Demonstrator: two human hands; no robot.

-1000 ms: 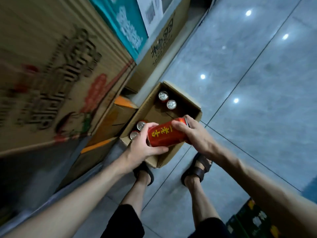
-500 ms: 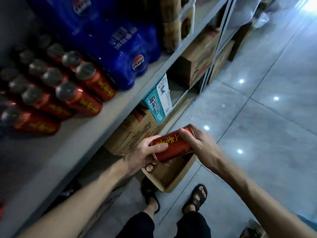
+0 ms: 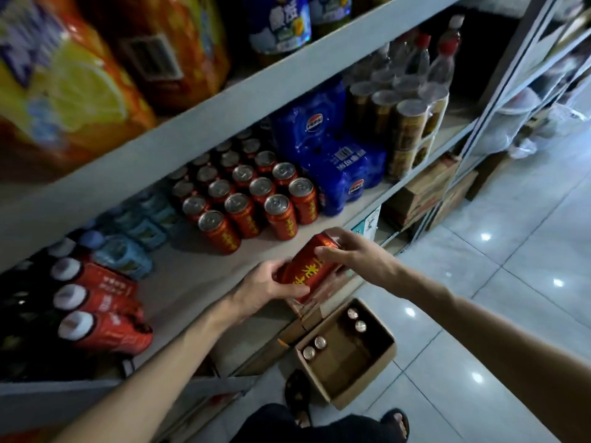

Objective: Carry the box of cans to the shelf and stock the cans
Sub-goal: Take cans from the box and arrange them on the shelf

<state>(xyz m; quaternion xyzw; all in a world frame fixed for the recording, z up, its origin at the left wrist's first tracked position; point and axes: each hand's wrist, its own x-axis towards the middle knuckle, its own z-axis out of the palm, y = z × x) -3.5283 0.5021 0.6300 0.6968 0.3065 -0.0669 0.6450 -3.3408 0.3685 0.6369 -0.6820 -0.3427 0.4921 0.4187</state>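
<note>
A: How far along is the person with the stocking?

B: Well along, by the look of it. The cardboard box (image 3: pixel 367 382) stands open on the floor (image 3: pixel 479 314) right under the shelving, so the carrying seems done. Only four can tops (image 3: pixel 320 342) show inside it, two at each end, with bare cardboard between them.

A: And the others?

B: Up from the box, on the shelf board (image 3: pixel 192 282), a block of red cans (image 3: pixel 249 199) stands upright in rows (whether every one of them came out of this box cannot be told).

A: What is the person holding?

B: One red can (image 3: pixel 308 270), tilted, its top end pointing away from the person. It is in the air above the box, over the front edge of the board and short of the block. The left hand (image 3: pixel 265 284) wraps its fingers round the lower end, thumb across the label. The right hand (image 3: pixel 355 254) grips the upper end, fingers bent over the rim. Both hands are closed on that can and hold nothing else.

A: So what is left?

B: Probably this: stand the can upright at the front of the block, then bring up the four in the box. Bare board lies on the box's side of the block, so room looks sufficient.
</note>
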